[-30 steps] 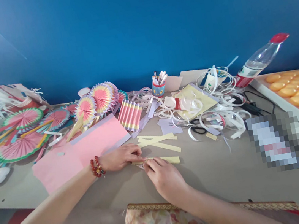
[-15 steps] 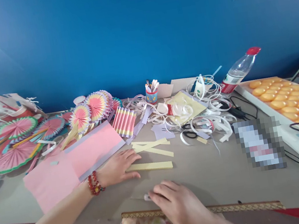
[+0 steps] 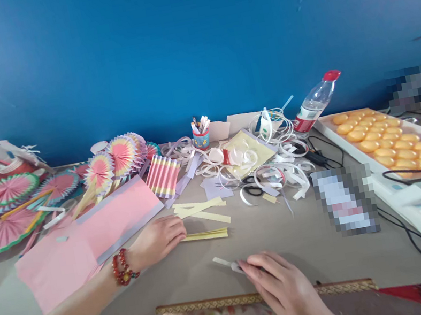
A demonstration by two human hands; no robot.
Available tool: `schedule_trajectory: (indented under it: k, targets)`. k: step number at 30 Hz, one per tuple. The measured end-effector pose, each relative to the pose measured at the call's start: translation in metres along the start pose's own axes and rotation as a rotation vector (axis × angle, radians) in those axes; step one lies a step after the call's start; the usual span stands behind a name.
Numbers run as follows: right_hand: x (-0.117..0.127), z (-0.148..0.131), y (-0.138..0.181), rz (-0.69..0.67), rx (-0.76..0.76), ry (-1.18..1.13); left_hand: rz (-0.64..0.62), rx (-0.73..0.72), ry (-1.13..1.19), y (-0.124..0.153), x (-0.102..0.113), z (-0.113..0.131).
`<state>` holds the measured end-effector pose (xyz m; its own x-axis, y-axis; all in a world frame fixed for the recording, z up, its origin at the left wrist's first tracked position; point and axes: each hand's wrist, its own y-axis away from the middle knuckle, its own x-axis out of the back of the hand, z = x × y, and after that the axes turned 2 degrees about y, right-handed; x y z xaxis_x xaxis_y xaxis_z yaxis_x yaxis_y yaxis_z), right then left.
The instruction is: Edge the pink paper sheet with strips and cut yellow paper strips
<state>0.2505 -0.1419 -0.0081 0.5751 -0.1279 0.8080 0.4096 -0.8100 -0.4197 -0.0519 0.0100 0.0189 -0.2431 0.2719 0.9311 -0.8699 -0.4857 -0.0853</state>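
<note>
My left hand [image 3: 161, 238], with a red bead bracelet on the wrist, has its fingers closed on the left end of a narrow folded yellow paper strip [image 3: 207, 235]; its layers show along the edge. Low in front of me, my right hand [image 3: 283, 280] grips what looks like a small white utility knife [image 3: 236, 267], its thin pale blade pointing left; the palm hides the rest. Just beyond the folded strip lie several loose yellow paper strips [image 3: 208, 216]. A pink paper sheet with lilac edges [image 3: 119, 217] is beside my left hand.
Pleated paper fans [image 3: 123, 155] and a pink pleated sheet [image 3: 163, 176] sit at back left. White ribbon coils and black-handled scissors [image 3: 253, 190] lie behind the strips. A bottle [image 3: 315, 102], a tray of orange domes [image 3: 399, 140] and a black cable [image 3: 417, 246] are right.
My left hand has gone from fingers spread to closed on the folded strip, which has tipped onto its edge. The knife blade has turned and shows its flat side. The camera view has shifted right.
</note>
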Motion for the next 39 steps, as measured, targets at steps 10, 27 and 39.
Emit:
schedule_trajectory:
  k: [10,27,39]
  targets:
    - [-0.003,0.011,0.008,0.128,0.016,-0.049,0.165,-0.016,-0.133,-0.023,0.019,0.005]
    - [-0.007,0.018,0.013,0.21,0.057,0.051,0.315,-0.016,0.174,-0.082,0.011,-0.008]
    - [-0.008,0.019,0.01,0.201,0.085,0.086,0.104,0.443,-0.207,-0.056,-0.013,0.01]
